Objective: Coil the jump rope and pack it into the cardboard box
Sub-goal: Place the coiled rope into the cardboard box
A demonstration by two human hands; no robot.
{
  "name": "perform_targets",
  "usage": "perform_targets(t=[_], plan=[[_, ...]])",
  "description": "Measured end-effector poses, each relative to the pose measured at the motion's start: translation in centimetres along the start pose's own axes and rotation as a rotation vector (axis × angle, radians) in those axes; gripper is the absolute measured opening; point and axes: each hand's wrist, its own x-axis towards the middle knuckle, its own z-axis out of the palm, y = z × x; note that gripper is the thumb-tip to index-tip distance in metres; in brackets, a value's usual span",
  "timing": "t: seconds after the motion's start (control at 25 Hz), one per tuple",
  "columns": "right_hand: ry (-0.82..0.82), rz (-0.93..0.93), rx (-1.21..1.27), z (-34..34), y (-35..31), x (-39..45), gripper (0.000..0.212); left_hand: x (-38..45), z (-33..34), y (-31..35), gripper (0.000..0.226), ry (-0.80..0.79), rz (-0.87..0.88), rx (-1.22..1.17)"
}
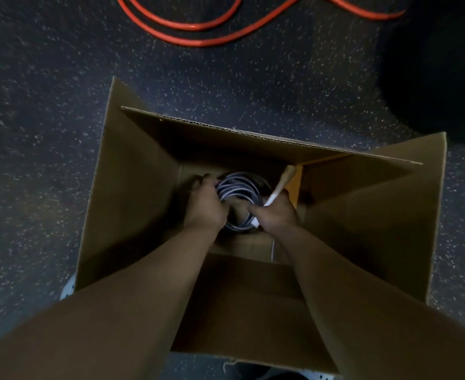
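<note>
An open cardboard box stands on the dark speckled floor with its flaps up. Deep inside it lies a coiled grey jump rope, close to the box bottom. My left hand grips the coil's left side. My right hand holds the coil's right side together with a pale handle that sticks up toward the far right corner. Both forearms reach down into the box and hide the coil's near part.
An orange cord lies in loops on the floor beyond the box. A large dark round object sits at the upper right. Part of a shoe shows at the box's near left corner.
</note>
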Motion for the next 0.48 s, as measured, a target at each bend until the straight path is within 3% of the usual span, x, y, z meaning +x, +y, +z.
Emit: perform_targets(t=[0.12,0.28,0.4,0.48], plan=[[0.086,-0.026,-0.009,0.7,-0.1,-0.1,0.081,0.2,0.6,-0.5,0.055,0.004,0.0,0.008],[0.123,-0.016,-0.138,0.0,-0.5,-2.1,0.087,-1.1,-0.3,-0.5,0.06,-0.012,-0.013,0.012],[0.107,-0.051,-0.22,-2.1,-1.8,-5.7,0.08,-3.8,-3.1,1.1,0.056,0.009,0.063,0.014],[0.128,-0.157,-0.214,-4.0,-2.9,-9.1,0.065,-5.8,-5.3,2.5,0.055,0.057,0.112,-0.015]])
